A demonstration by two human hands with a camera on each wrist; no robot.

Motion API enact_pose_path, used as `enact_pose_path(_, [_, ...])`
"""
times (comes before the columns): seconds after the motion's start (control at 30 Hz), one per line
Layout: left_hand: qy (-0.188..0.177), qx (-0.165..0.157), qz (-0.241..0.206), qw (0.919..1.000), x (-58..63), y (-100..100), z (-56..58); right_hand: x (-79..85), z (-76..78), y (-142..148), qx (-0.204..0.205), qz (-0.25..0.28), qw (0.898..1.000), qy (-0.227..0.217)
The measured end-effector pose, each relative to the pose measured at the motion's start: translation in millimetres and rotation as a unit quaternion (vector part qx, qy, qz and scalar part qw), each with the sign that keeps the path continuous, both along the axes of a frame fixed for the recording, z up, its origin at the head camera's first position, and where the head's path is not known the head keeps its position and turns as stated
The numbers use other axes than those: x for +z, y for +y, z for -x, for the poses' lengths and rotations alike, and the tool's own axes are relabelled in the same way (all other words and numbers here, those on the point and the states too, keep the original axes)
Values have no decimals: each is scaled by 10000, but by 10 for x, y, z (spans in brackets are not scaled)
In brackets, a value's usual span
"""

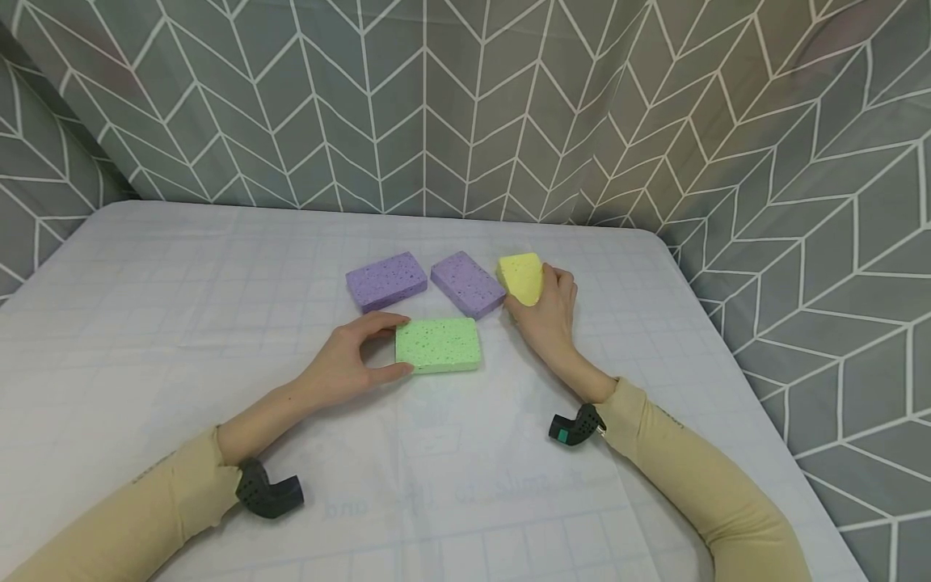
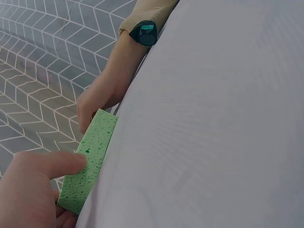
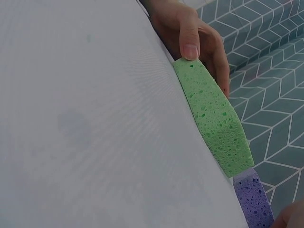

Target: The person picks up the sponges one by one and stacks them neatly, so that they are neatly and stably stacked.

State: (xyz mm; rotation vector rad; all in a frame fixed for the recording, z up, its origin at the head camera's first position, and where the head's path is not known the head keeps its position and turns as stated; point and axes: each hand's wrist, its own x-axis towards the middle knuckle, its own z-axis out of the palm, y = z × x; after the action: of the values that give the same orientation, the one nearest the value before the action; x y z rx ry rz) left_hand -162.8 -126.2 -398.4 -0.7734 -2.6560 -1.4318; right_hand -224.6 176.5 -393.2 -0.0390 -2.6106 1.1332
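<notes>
A green sponge (image 1: 439, 346) lies flat on the table, and my left hand (image 1: 342, 364) pinches its left end between thumb and fingers. The left wrist view shows the thumb against the side of this green sponge (image 2: 90, 166). Farther right, my right hand (image 1: 550, 323) grips a yellow sponge (image 1: 520, 276) from its right side, thumb at the near edge. Two purple sponges lie behind the green one: the left purple sponge (image 1: 387, 280) and the right purple sponge (image 1: 468, 284), which is close beside my right thumb. The yellow sponge is out of sight in both wrist views.
A white cloth with faint grid lines covers the table (image 1: 218, 275). Grey curtain (image 1: 451, 105) with a white zigzag pattern hangs behind the table and along its sides. Black cameras sit on both wrists, beside the tan sleeves (image 1: 698, 469).
</notes>
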Motion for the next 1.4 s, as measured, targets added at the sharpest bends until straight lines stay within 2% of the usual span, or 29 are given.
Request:
enact_pose_path(0.57, [19, 7, 50, 10000, -9, -3, 9, 0, 0, 4, -49, -82, 9999, 83])
enact_pose_path(1.4, [-43, 45, 143, 9999, 6, -10, 3, -10, 10, 14, -31, 72, 9990, 431])
